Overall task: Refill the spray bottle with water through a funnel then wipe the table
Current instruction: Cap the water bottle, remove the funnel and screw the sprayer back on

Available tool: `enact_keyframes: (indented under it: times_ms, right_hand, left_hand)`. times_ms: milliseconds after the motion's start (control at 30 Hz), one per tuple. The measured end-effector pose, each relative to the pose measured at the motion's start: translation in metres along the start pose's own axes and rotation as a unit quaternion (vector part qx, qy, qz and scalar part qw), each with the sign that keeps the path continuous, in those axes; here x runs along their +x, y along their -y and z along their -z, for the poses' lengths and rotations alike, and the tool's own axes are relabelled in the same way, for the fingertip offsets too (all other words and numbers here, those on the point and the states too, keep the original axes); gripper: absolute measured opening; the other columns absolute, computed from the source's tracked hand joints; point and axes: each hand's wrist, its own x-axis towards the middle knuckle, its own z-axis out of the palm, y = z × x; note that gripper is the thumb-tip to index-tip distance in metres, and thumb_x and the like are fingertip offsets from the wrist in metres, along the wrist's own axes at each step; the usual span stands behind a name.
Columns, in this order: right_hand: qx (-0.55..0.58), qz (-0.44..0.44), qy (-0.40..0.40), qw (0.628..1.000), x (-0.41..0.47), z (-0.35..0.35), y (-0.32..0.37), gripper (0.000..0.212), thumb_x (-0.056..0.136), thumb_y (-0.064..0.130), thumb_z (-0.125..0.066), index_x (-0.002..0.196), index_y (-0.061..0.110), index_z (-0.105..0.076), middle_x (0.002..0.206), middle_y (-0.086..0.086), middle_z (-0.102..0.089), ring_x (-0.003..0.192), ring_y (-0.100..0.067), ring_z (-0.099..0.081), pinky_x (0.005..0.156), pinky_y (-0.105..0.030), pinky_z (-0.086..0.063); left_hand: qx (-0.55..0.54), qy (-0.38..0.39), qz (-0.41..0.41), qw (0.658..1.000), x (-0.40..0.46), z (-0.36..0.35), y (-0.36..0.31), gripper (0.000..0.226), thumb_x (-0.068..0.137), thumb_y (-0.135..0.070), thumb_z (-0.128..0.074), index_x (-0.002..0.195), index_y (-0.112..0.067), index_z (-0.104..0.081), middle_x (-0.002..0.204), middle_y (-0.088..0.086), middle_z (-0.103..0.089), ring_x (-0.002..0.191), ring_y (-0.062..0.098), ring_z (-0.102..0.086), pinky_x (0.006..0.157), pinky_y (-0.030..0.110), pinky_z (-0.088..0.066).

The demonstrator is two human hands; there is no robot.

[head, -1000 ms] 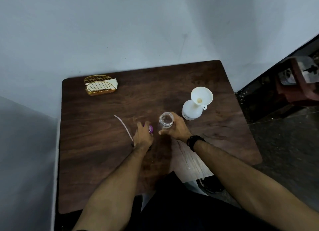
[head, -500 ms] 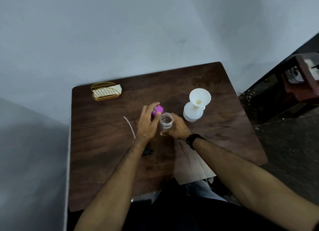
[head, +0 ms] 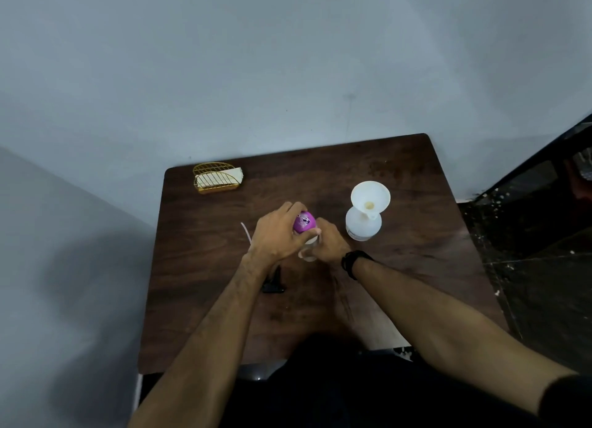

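Moved since a second ago: left hand (head: 278, 235), up from the tabletop beside the small clear bottle (head: 308, 251) to right over its mouth, carrying the purple cap (head: 304, 222) along. Now gripping that cap from the left and above, fingers curled round it, cap pressed down on the bottle's neck. Right hand (head: 328, 243) wrapped round the bottle from the right, steadying it on the table (head: 416, 267), watch (head: 352, 262) on the wrist. Just to the right, apart from both hands: white spray bottle (head: 363, 226), upright, with the white funnel (head: 370, 198) seated in its neck. Black spray head (head: 272, 283) lying near the left forearm, its thin tube (head: 246, 233) trailing past the left hand. Gold wire holder (head: 217, 177) with folded napkins at the far left corner, untouched. Likely reading: pouring finished, water bottle being capped; next, probably funnel out, spray head back on, then wiping. Water level in the spray bottle impossible to tell.
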Motion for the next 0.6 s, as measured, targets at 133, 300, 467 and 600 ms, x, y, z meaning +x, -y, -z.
enact_keyframes:
  times_ms: [133,300,467,600]
  right_hand:
    - [-0.004,0.001,0.022,1.0,0.009,0.0,-0.002,0.067,0.059,0.035,-0.091,0.116,0.019,-0.061,0.112,-0.004,-0.059,0.1,-0.023,-0.06,0.089,-0.044,-0.056]
    - [0.0,0.01,0.029,1.0,0.017,0.006,0.002,0.06,0.066,0.026,-0.09,0.118,0.021,-0.06,0.116,-0.003,-0.056,0.106,-0.023,-0.057,0.094,-0.041,-0.052]
    - [-0.011,0.036,0.033,0.999,0.022,0.003,-0.004,0.055,0.067,0.03,-0.088,0.115,0.023,-0.061,0.113,-0.001,-0.054,0.107,-0.022,-0.055,0.096,-0.045,-0.05]
    - [0.002,0.032,0.02,0.999,0.025,0.006,-0.006,0.058,0.068,0.029,-0.088,0.117,0.019,-0.061,0.116,-0.004,-0.057,0.108,-0.023,-0.057,0.097,-0.041,-0.05]
  left_hand:
    - [0.046,0.024,0.077,0.996,0.007,0.006,-0.012,0.058,0.08,-0.073,-0.06,0.111,-0.026,-0.054,0.105,-0.007,-0.059,0.089,0.01,-0.058,0.075,0.027,-0.049]
    - [0.081,0.021,0.128,0.988,0.018,0.015,-0.023,0.064,0.072,-0.073,-0.069,0.108,-0.021,-0.058,0.106,-0.003,-0.056,0.092,0.013,-0.057,0.078,0.035,-0.053]
    - [0.09,0.058,0.22,0.97,0.023,0.016,-0.034,0.078,0.069,-0.078,-0.067,0.113,-0.015,-0.055,0.101,0.004,-0.063,0.092,0.021,-0.064,0.082,0.039,-0.057]
    - [0.054,0.066,0.16,0.983,0.026,0.014,-0.034,0.058,0.073,-0.054,-0.079,0.112,-0.02,-0.053,0.107,0.001,-0.061,0.097,0.02,-0.062,0.084,0.041,-0.057]
